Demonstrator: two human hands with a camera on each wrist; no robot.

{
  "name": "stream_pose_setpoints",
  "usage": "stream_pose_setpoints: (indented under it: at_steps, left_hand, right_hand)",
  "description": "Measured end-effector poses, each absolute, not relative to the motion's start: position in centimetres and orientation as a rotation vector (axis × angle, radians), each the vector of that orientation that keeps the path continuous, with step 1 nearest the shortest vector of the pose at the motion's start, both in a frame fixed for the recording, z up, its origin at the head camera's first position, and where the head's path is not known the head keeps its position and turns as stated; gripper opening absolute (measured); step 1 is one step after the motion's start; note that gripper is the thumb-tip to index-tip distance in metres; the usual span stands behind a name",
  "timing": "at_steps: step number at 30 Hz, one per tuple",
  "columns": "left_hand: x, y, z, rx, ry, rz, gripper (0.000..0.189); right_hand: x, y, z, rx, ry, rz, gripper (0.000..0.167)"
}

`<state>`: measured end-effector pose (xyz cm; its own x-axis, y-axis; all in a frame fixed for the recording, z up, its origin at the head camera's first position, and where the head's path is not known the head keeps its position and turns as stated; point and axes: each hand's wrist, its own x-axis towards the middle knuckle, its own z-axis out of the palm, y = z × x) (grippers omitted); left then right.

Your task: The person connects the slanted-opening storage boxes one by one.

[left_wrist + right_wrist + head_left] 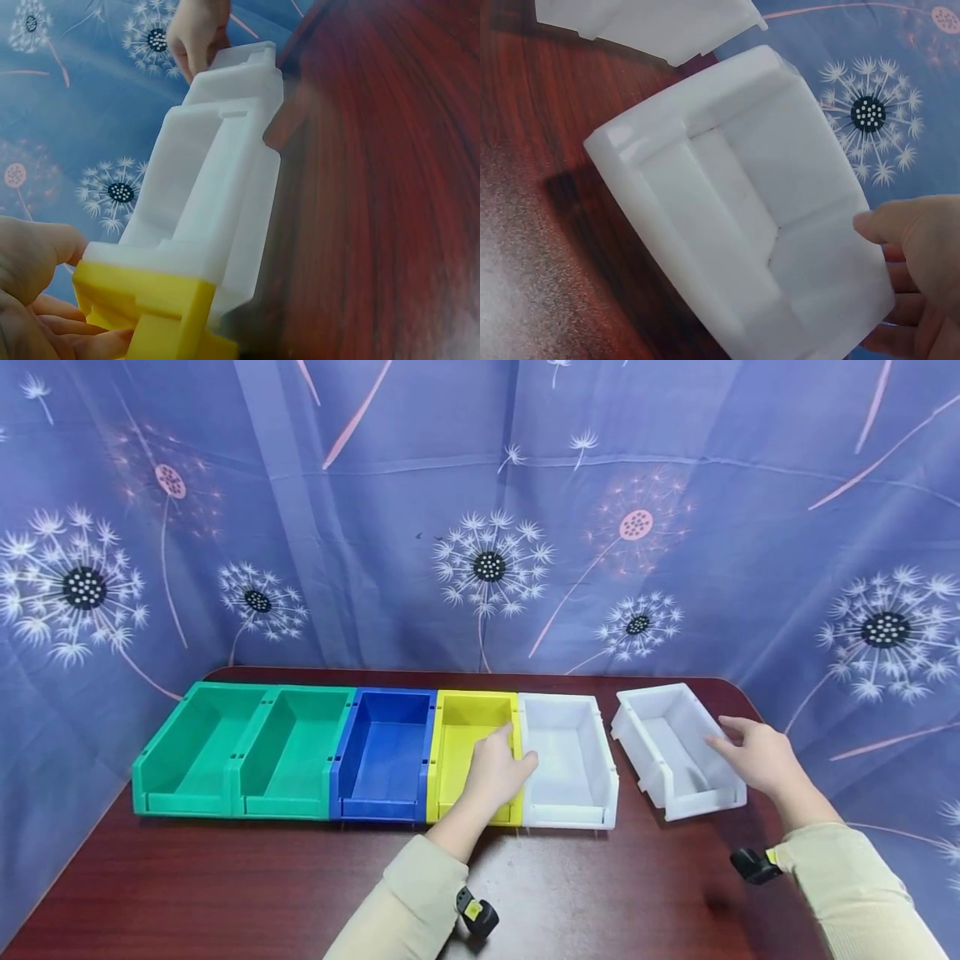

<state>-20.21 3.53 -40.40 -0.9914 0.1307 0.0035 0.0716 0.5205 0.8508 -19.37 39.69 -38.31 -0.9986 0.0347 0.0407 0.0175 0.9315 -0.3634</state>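
Note:
My left hand (498, 770) reaches over the wall where the yellow bin (474, 707) meets a white bin (558, 756). Its fingers are on the yellow side and its thumb on the white side, pinching the side wall. The left wrist view shows the thumb at the yellow rim (150, 281), fingers curled beneath. At the right, a second white bin (651, 752) stands apart and turned at an angle. My right hand (757, 756) grips its right wall, thumb over the rim and fingers outside, as the right wrist view shows with the same bin (697, 202).
A blue bin (384, 812) and two green bins (285, 807) continue the side-by-side row to the left. The bins stand on a dark red wooden table (247, 885). A blue dandelion-print curtain (390, 543) hangs behind and beside it.

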Motion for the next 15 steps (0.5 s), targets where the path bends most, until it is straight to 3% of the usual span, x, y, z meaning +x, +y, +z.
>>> stream_pose_setpoints:
  at_steps: [15]
  left_hand:
    - [-21.00,3.15,-40.66,0.076,2.619,1.574,0.062]
  right_hand:
    - [-19.44,40.46,-39.25,-0.154,-2.998,0.628,0.050]
